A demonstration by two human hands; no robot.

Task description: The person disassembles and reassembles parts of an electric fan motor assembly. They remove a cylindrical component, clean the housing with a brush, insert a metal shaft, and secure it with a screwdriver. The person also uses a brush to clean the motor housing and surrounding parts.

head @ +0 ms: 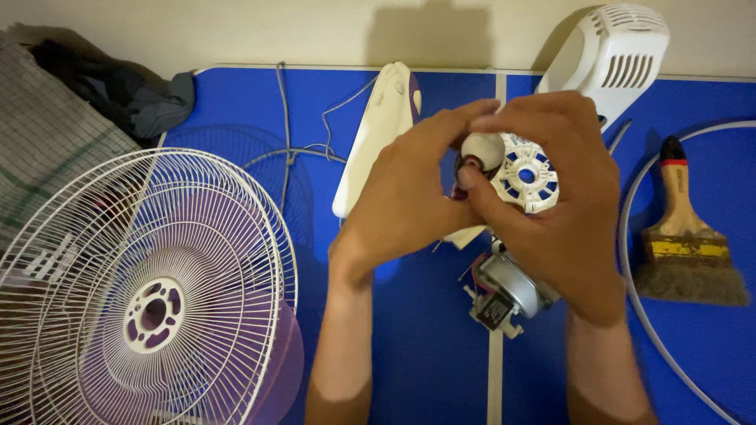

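A small rounded white plastic knob (482, 149) is pinched between the fingertips of the left hand (405, 201) and the thumb and fingers of the right hand (563, 212), both hands being closed narrowly on it above the blue surface (417, 346). The knob sits at the end of the fan motor assembly, whose white round slotted plastic front plate (526, 175) is seen just behind it and whose grey metal motor body (512, 285) with coloured wires hangs below the right hand.

The knob is judged to be light, hard and smooth, so slipping is likely unless it is gripped by its sides with the fingertips. The motor body is judged to be the heavy, stiff part; it would best be supported from beneath, never by the thin wires, which look fragile. The slotted plate is probably brittle at its ribs.

To the left, 1 white wire fan guard (150, 291) lies over a translucent purple blade. A white plastic fan neck (382, 134) and a white vented motor cover (610, 55) lie behind the hands. A wooden paintbrush (685, 244) with a red-tipped handle rests at the right, just beside a white plastic ring (630, 260).
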